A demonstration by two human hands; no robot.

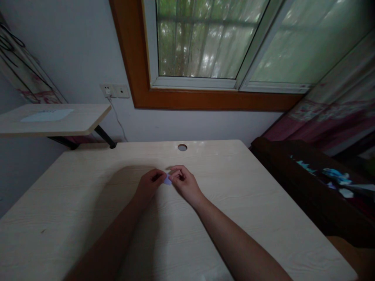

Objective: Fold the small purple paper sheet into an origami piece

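Both my hands meet over the middle of a light wooden desk [88,218]. Between them is a small pale lilac piece of paper [168,180]. My left hand [150,184] has its fingers curled and pinches the paper's left side. My right hand [184,182] is also closed, its fingertips pressed on the paper's right side. Most of the paper is hidden by the fingers, so its shape is unclear.
A round cable hole [182,147] sits near the desk's far edge. A raised shelf [52,119] with a white sheet [47,114] stands at the back left. A wall socket [114,91] and a window [205,39] are behind. A dark bed frame [293,175] borders the right side.
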